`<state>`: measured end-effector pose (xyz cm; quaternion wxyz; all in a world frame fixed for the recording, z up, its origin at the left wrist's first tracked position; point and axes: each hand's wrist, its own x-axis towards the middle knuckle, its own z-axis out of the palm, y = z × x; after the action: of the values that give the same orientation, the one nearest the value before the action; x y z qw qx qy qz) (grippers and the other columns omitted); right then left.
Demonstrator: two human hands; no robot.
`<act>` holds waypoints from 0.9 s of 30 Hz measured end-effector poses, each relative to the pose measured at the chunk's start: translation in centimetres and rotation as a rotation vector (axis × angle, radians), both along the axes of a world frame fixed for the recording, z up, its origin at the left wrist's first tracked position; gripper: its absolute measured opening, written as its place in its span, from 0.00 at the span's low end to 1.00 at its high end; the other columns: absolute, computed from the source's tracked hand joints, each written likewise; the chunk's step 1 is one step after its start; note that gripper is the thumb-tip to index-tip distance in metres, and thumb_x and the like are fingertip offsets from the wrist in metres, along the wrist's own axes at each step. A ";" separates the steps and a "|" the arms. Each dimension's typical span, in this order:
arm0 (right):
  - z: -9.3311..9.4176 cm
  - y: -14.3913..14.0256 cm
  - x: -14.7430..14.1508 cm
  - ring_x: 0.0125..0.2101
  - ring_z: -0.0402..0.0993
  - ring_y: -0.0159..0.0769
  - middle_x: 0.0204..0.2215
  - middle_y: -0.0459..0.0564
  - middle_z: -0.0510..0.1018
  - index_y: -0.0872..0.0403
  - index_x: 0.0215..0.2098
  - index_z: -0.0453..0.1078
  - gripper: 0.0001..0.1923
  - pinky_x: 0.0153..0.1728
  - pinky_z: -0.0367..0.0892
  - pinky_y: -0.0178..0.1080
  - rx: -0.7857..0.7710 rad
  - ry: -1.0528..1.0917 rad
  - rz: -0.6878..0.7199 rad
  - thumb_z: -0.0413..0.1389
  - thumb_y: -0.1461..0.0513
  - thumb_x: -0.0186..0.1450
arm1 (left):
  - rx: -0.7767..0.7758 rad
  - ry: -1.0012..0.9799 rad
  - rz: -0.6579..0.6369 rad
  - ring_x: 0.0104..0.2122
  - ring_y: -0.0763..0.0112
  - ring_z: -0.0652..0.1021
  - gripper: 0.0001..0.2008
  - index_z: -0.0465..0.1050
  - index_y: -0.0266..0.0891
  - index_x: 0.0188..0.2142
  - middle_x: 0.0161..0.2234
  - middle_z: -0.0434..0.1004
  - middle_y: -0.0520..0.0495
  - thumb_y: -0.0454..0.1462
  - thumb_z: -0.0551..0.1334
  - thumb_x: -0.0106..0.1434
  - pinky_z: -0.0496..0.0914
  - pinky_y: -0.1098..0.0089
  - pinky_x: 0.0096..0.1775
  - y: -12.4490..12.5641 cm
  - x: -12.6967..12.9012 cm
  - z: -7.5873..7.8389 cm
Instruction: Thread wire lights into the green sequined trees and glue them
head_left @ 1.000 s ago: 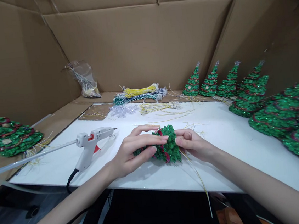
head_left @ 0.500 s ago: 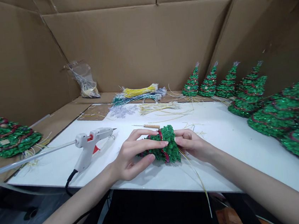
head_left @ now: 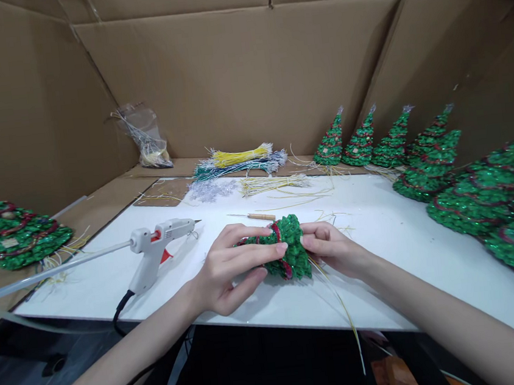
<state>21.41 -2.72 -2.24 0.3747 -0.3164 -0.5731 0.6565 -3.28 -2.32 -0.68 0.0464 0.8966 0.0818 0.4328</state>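
Observation:
A small green glitter tree (head_left: 286, 246) with red trim lies on its side over the white board (head_left: 395, 245), held between both hands. My left hand (head_left: 228, 270) wraps around its tapered part from the left. My right hand (head_left: 331, 247) pinches its wide base on the right, where thin yellow wires (head_left: 339, 300) trail down past the board's front edge. A white and red glue gun (head_left: 157, 246) rests on its stand just left of my left hand, nozzle pointing right.
Several finished green trees (head_left: 428, 159) line the right side, and another (head_left: 11, 233) lies at far left. Bundles of yellow, green and silver wires (head_left: 242, 160) sit at the back with a plastic bag (head_left: 145, 137). A wooden-handled awl (head_left: 254, 216) lies behind the hands. Cardboard walls surround the table.
My left hand has shifted its fingers slightly along the tree, uncovering the awl behind it. The tree has turned a little; the right hand stays on its base.

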 end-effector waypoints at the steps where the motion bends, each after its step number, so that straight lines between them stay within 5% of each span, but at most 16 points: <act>1: 0.0 0.0 0.0 0.20 0.52 0.25 0.20 0.43 0.64 0.57 0.28 0.70 0.19 0.21 0.46 0.33 0.002 0.001 -0.001 0.64 0.49 0.58 | 0.018 0.006 0.004 0.52 0.56 0.74 0.22 0.70 0.39 0.56 0.47 0.81 0.44 0.29 0.57 0.61 0.67 0.58 0.49 0.0 0.0 0.0; 11: -0.3 0.1 0.0 0.20 0.52 0.25 0.19 0.42 0.62 0.57 0.30 0.70 0.19 0.21 0.45 0.33 -0.007 0.010 -0.001 0.65 0.49 0.57 | 0.208 0.204 0.110 0.60 0.58 0.69 0.27 0.64 0.38 0.60 0.56 0.74 0.46 0.29 0.55 0.61 0.63 0.58 0.55 -0.6 -0.7 -0.5; 27: -0.2 0.0 -0.1 0.18 0.49 0.23 0.17 0.40 0.59 0.58 0.28 0.68 0.20 0.19 0.45 0.31 0.048 0.000 0.014 0.63 0.49 0.58 | 0.210 0.249 0.150 0.63 0.59 0.65 0.27 0.61 0.39 0.62 0.57 0.72 0.47 0.30 0.55 0.63 0.58 0.57 0.59 -0.7 -0.9 -0.8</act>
<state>21.35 -2.68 -2.45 0.3775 -0.3033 -0.5907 0.6454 -4.14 -3.03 -1.48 -0.0905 0.9346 0.1080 0.3267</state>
